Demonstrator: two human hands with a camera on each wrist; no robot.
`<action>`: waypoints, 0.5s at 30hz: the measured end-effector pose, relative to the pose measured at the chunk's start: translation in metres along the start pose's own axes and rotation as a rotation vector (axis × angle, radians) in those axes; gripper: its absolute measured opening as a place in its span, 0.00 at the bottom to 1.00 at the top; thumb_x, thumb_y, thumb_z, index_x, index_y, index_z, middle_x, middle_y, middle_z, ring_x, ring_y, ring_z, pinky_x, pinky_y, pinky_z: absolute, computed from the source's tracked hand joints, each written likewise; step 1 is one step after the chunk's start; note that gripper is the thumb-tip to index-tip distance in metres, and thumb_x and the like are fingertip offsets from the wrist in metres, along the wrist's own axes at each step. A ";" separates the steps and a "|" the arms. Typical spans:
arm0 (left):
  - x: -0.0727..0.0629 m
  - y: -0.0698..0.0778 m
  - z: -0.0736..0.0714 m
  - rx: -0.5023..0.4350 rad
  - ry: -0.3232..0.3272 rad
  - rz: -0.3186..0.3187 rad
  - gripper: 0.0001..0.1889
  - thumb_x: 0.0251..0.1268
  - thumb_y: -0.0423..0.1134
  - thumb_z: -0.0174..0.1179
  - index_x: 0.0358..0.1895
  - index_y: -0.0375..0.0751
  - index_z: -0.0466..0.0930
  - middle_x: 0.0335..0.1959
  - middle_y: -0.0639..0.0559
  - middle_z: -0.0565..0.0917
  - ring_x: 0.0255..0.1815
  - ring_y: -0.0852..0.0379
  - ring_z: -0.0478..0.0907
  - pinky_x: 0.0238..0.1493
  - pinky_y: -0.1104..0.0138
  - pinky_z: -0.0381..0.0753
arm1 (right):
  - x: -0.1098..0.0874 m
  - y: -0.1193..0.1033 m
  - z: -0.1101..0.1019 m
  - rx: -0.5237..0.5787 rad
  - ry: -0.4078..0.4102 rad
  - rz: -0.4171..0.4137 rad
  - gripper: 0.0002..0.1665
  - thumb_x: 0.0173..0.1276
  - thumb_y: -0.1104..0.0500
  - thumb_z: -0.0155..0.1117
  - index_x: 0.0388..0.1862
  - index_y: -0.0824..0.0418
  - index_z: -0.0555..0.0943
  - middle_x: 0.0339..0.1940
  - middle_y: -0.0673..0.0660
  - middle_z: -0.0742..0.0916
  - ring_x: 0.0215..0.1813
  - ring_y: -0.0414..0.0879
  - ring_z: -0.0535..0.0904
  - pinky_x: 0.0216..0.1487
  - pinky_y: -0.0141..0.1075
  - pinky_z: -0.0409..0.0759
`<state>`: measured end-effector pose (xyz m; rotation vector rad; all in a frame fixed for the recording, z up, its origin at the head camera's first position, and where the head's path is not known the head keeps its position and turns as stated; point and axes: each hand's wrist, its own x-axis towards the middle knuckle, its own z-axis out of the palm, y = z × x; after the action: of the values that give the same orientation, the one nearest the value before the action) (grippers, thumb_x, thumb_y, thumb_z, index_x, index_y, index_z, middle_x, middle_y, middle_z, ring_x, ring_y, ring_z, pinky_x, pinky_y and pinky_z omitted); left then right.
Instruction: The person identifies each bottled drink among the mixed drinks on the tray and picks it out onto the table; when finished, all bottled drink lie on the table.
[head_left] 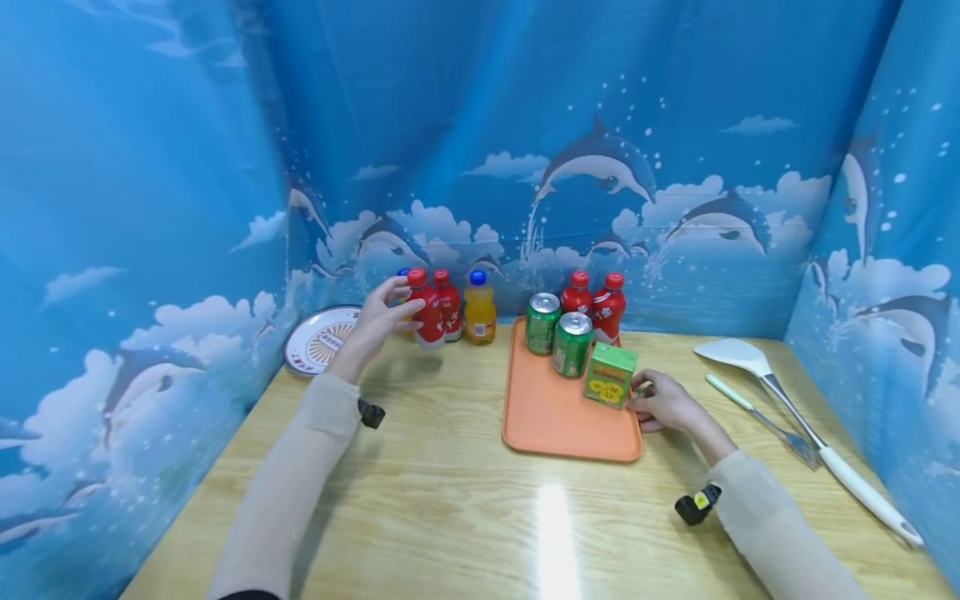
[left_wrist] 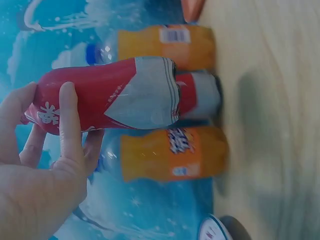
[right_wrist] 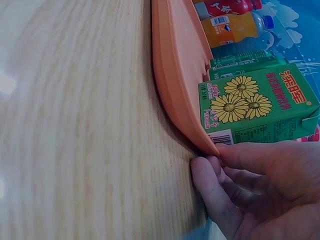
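My left hand [head_left: 381, 321] grips a red bottle [head_left: 427, 312] near its top; in the left wrist view the bottle [left_wrist: 120, 95] hangs a little above the table. Behind it stand another red bottle [head_left: 448, 304] and two orange drink bottles [left_wrist: 165, 154] with blue caps. At the right, my right hand [head_left: 667, 404] pinches the rim of an orange tray [head_left: 555, 425] between thumb and fingers, as the right wrist view shows. On that tray are a green drink carton [head_left: 609, 377], two green cans [head_left: 572, 346] and two red bottles [head_left: 609, 307].
A patterned plate [head_left: 311, 342] leans at the back left by the curtain. To the right of the tray lie a fork [head_left: 765, 421] with a pale green handle and a white-handled spatula [head_left: 795, 412]. A blue dolphin-print curtain [head_left: 450, 125] borders the wooden table [head_left: 450, 483].
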<state>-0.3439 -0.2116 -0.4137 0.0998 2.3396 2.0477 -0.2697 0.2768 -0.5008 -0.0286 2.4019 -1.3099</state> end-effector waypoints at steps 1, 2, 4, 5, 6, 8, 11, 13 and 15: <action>0.000 -0.003 -0.003 0.000 0.007 -0.003 0.30 0.74 0.34 0.65 0.76 0.41 0.68 0.77 0.36 0.68 0.73 0.39 0.73 0.52 0.60 0.92 | 0.000 0.000 0.000 0.000 -0.001 0.001 0.26 0.76 0.65 0.62 0.66 0.74 0.66 0.42 0.63 0.83 0.36 0.46 0.84 0.36 0.41 0.91; 0.000 -0.006 -0.005 0.000 0.015 -0.011 0.30 0.74 0.34 0.65 0.76 0.41 0.68 0.77 0.36 0.67 0.73 0.39 0.73 0.51 0.60 0.92 | 0.000 -0.001 0.000 0.001 -0.003 0.002 0.26 0.77 0.65 0.62 0.67 0.74 0.66 0.42 0.63 0.83 0.37 0.46 0.84 0.36 0.41 0.91; -0.001 -0.012 -0.009 -0.004 0.034 -0.034 0.31 0.74 0.35 0.65 0.77 0.41 0.67 0.78 0.36 0.67 0.73 0.39 0.73 0.51 0.60 0.92 | 0.001 0.000 0.000 0.004 -0.007 0.007 0.26 0.77 0.65 0.62 0.67 0.74 0.66 0.43 0.63 0.83 0.37 0.46 0.84 0.36 0.41 0.91; -0.002 -0.014 -0.010 -0.001 0.048 -0.048 0.31 0.75 0.35 0.65 0.77 0.41 0.67 0.78 0.36 0.67 0.73 0.39 0.74 0.51 0.61 0.92 | 0.001 0.000 0.000 0.005 -0.009 0.009 0.26 0.77 0.65 0.62 0.67 0.74 0.66 0.43 0.63 0.83 0.37 0.46 0.83 0.37 0.42 0.92; -0.002 -0.016 -0.011 -0.001 0.061 -0.061 0.31 0.74 0.35 0.66 0.77 0.41 0.67 0.78 0.37 0.67 0.72 0.39 0.74 0.51 0.61 0.92 | 0.002 0.001 0.000 0.005 -0.010 0.011 0.26 0.77 0.65 0.62 0.67 0.74 0.66 0.43 0.63 0.83 0.37 0.46 0.83 0.37 0.41 0.92; -0.003 -0.019 -0.013 -0.007 0.089 -0.087 0.31 0.75 0.36 0.65 0.77 0.42 0.67 0.78 0.37 0.68 0.72 0.40 0.75 0.54 0.61 0.91 | 0.003 0.002 0.000 0.008 -0.013 0.016 0.26 0.77 0.64 0.62 0.67 0.74 0.66 0.43 0.63 0.82 0.37 0.46 0.83 0.37 0.41 0.92; -0.003 -0.024 -0.015 -0.024 0.125 -0.096 0.31 0.75 0.33 0.64 0.78 0.40 0.67 0.77 0.36 0.68 0.71 0.39 0.75 0.60 0.57 0.89 | 0.004 0.004 0.000 0.009 -0.013 0.021 0.26 0.78 0.64 0.61 0.67 0.73 0.66 0.44 0.63 0.82 0.38 0.46 0.83 0.37 0.41 0.92; -0.003 -0.027 -0.016 -0.046 0.144 -0.097 0.31 0.75 0.31 0.64 0.78 0.40 0.67 0.76 0.36 0.68 0.71 0.39 0.75 0.64 0.54 0.88 | 0.004 0.005 0.000 0.013 -0.016 0.022 0.26 0.78 0.64 0.61 0.67 0.73 0.65 0.44 0.63 0.82 0.38 0.46 0.83 0.37 0.41 0.92; -0.003 -0.028 -0.016 -0.054 0.158 -0.095 0.32 0.74 0.30 0.63 0.78 0.40 0.66 0.76 0.36 0.68 0.73 0.39 0.74 0.66 0.53 0.86 | 0.004 0.005 -0.001 0.019 -0.011 0.024 0.25 0.78 0.64 0.61 0.67 0.73 0.65 0.44 0.63 0.82 0.38 0.46 0.83 0.37 0.40 0.91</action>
<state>-0.3423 -0.2314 -0.4394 -0.1776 2.3217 2.1439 -0.2725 0.2792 -0.5056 -0.0019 2.3732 -1.3183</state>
